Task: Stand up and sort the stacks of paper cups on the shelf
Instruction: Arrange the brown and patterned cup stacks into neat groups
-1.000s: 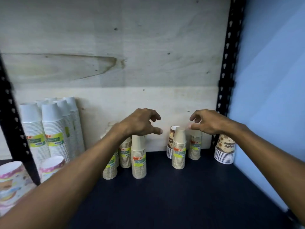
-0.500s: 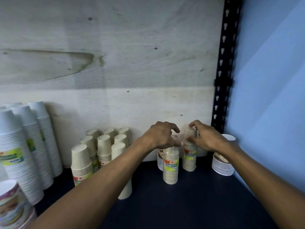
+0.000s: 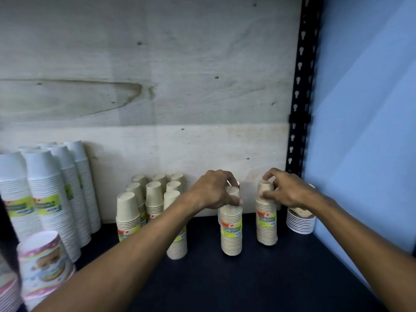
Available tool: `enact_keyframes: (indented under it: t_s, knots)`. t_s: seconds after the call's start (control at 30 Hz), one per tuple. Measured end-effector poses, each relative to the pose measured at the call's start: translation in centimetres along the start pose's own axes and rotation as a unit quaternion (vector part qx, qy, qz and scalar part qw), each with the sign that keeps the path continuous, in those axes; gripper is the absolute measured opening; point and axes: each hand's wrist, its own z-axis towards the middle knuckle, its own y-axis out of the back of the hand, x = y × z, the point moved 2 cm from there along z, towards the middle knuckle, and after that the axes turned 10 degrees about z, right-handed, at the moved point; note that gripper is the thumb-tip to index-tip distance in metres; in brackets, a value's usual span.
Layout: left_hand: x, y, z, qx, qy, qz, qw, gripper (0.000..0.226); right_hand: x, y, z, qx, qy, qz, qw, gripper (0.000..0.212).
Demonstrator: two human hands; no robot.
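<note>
cup stacks upright on the shelf (image 3: 258, 278), one under each of our hands.
left hand (image 3: 213, 192) fingers pinch the middle stack (image 3: 231, 230) top; right hand (image 3: 287, 191) fingers pinch the right stack (image 3: 266, 219) top.

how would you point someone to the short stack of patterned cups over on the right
Start at the black perforated shelf post beside the blue wall. At its foot, on the dark shelf, sits the short patterned stack, just past the right hand. Unlike the tall beige stacks beside it, it is squat, with white rims and a brown print.
</note>
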Motion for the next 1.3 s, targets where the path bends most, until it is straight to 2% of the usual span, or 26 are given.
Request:
enact_keyframes:
  t_s: [0.17,0.27,0.47,0.67,0.87,1.07,1.3]
  knots:
    - [0.1,2.3,-4.6,0.019,0.011,-0.016,1.000,0.047,1.8,0.4,-3.3,0.056,-0.012,0.018,0.998,0.051]
    - [0.7,4.4,-7.6,0.014,0.018,0.014,1.000,0.046,3.8,-0.1,-5.1,0.100,-0.006,0.024,0.995,0.045]
    - [4.9,8.1,-12.4,0.027,0.065,0.043,0.997,0.044,10.4,-2.0,-7.2,0.193,0.043,0.062,0.978,0.039]
    - [9.9,10.1,-15.2,0.035,0.107,0.046,0.993,0.038,16.8,-5.0,-7.7,0.239,0.107,0.072,0.963,0.041]
    - [12.9,10.8,-16.6,0.033,0.132,0.033,0.990,0.043,20.8,-7.4,-6.7,0.192,0.196,-0.022,0.961,0.046]
    - [15.1,10.7,-16.9,0.030,0.143,0.055,0.988,0.046,22.7,-9.1,-5.4,0.157,0.230,-0.032,0.960,0.050]
    - [16.4,10.0,-16.7,0.037,0.147,0.063,0.986,0.048,22.9,-11.8,-2.6,0.135,0.227,-0.074,0.962,0.052]
